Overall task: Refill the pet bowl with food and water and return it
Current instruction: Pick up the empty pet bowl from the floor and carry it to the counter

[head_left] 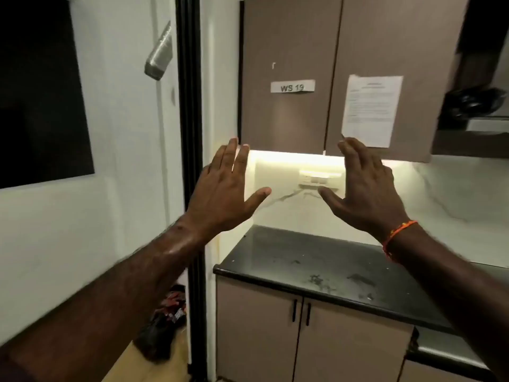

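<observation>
Both hands are raised in front of the person, backs toward the camera, fingers straight and spread, gripping nothing. The left hand (pixel 224 188) is held up before the pale wall, its fingertips level with the lower left corner of the wall cabinet (pixel 292 51); the right hand (pixel 366 188) is up beside it, fingertips level with the cabinet's bottom edge and overlapping the foot of a printed sheet (pixel 371 108) stuck to the right-hand door. An orange thread (pixel 396 235) circles the right wrist. Open air separates the two hands, and through that gap a switch plate (pixel 319 179) shows on the marbled backsplash, lit by a light strip (pixel 292 155) under the cabinet. The left door carries a label reading "WS 19" (pixel 292 86). Below the hands a black countertop (pixel 316 268) runs to the right, its front edge rounded, its left end stopping just beside a dark vertical door frame (pixel 190 133); the surface in view is smudged and nothing stands on it. Under it are base cabinet doors (pixel 256 334) with two slim black handles. Left of the frame, dark bags (pixel 165 321) lie on the floor. The pet bowl cannot be seen anywhere in this view.
</observation>
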`<act>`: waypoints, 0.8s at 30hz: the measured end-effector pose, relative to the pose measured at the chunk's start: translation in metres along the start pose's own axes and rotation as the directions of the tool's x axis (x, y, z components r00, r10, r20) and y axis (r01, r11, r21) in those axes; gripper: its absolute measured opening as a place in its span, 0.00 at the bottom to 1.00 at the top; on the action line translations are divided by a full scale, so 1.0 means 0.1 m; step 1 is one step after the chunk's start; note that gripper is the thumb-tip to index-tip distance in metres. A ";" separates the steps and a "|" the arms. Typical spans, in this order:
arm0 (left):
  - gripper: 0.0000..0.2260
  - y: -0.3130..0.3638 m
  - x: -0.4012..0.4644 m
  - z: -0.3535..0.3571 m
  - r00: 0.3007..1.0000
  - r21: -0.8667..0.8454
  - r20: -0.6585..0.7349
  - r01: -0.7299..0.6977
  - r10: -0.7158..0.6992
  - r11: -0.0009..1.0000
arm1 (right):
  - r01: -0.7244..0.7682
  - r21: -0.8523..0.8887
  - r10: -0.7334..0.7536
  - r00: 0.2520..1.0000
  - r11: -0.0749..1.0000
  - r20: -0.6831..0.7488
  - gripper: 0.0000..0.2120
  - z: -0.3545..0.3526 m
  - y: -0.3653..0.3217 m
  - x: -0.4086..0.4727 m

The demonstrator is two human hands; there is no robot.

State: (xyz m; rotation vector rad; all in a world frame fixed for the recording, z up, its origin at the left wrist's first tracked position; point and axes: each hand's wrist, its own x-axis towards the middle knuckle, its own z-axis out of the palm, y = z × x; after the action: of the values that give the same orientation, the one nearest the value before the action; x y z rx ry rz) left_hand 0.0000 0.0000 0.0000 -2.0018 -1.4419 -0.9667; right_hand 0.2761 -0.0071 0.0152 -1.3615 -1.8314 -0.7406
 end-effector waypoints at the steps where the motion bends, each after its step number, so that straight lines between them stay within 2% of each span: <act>1: 0.42 -0.03 -0.07 0.00 0.999 -0.010 0.028 0.021 -0.021 1.000 | 0.019 0.045 -0.019 1.000 0.999 -0.014 0.41 0.08 -0.06 -0.01; 8: 0.42 -0.59 -0.64 0.17 0.978 0.074 0.093 0.182 -0.188 0.981 | 0.100 0.276 -0.123 0.990 0.956 0.066 0.41 0.86 -0.79 -0.03; 12: 0.43 -0.99 -0.93 0.22 0.956 0.140 0.085 0.268 -0.282 0.953 | 0.141 0.391 -0.189 0.978 0.910 0.087 0.41 1.34 -1.27 0.02; 18: 0.43 -1.71 -1.23 0.28 0.899 0.272 0.088 0.392 -0.428 0.879 | 0.177 0.539 -0.280 0.953 0.824 0.116 0.41 2.03 -2.04 0.15; 24: 0.42 -2.32 -1.44 0.32 0.845 0.371 0.112 0.452 -0.522 0.811 | 0.182 0.643 -0.355 0.923 0.744 0.149 0.40 2.66 -2.68 0.25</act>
State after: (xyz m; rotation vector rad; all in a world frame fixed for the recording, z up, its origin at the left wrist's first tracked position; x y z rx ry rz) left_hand -0.2391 0.0126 -0.1359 -1.5416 -2.1526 -0.6469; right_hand -0.0420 0.1435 -0.1232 -0.7810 -2.2453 -0.0407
